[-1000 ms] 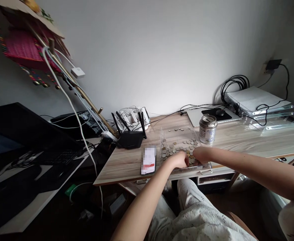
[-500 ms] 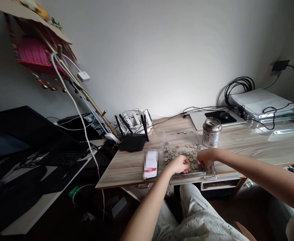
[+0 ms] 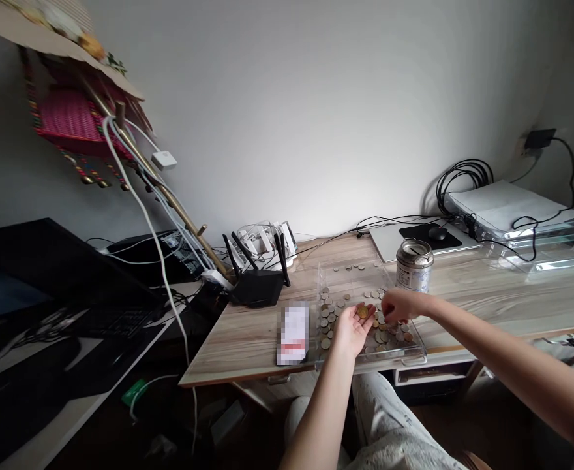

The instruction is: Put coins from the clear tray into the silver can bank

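Note:
My left hand (image 3: 351, 331) is turned palm up over a clear plastic tray (image 3: 389, 356). A gold-coloured coin (image 3: 362, 312) rests on its fingers. To its right, my right hand (image 3: 402, 305) hovers above the tray with the fingers curled together; whatever they pinch is hidden. Several silver coins (image 3: 325, 323) lie spread across the tray, a few gold ones among them. Just beyond my right hand stands a metal tin (image 3: 414, 264) with a slot in its lid.
Left of the tray lies a phone (image 3: 293, 334). Behind it sit a black router (image 3: 257, 287) and white cabled devices. A mouse (image 3: 438, 232) on a black pad and stacked clear trays (image 3: 536, 228) occupy the back right. A dark laptop (image 3: 52, 281) is far left.
My left hand has turned from fingers down among the coins to palm up, with a gold coin showing. My right hand has lifted slightly and shifted left. The view has tilted a little.

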Available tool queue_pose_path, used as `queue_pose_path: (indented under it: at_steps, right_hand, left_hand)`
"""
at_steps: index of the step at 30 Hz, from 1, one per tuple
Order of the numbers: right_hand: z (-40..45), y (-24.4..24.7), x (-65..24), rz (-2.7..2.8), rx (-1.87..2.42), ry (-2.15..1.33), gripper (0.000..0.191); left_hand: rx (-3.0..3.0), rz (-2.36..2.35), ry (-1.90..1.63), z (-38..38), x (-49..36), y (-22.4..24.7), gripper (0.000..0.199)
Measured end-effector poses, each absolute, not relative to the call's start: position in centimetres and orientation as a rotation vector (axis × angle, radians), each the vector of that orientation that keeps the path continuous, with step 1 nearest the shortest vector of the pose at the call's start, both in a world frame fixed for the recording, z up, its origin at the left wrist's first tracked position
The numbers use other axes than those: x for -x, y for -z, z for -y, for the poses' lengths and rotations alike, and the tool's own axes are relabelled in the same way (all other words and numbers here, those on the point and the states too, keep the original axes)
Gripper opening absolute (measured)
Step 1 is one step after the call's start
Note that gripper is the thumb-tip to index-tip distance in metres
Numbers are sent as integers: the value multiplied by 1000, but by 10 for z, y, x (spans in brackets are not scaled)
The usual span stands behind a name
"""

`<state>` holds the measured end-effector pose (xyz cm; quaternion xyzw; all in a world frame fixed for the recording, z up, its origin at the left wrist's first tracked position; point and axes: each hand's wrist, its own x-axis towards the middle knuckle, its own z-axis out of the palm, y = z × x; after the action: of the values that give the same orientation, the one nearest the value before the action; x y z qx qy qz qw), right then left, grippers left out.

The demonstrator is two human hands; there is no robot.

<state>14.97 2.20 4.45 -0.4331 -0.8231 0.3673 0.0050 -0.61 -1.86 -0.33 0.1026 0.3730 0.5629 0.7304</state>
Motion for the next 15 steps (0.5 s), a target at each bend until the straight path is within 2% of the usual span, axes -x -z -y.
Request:
queue_pose_path:
  at_steps: [3, 6, 11, 15]
  right_hand:
    - [-29, -41, -133, 2267, 1215, -1168, 20]
    - [-31, -33, -110, 2192, 1127, -1111, 21]
    - [-26, -24, -98, 2249, 1076, -798, 20]
    - [-18, -39, -117, 2103, 1085, -627, 25]
  left_hand:
    - [-233, -804, -1274, 20, 9, 3, 14]
    - [-235, -779, -1298, 20, 9, 3, 14]
    - [-243, -747, -1352, 20, 9, 3, 13]
    - [-250, -692, -1332, 23, 11, -1, 15]
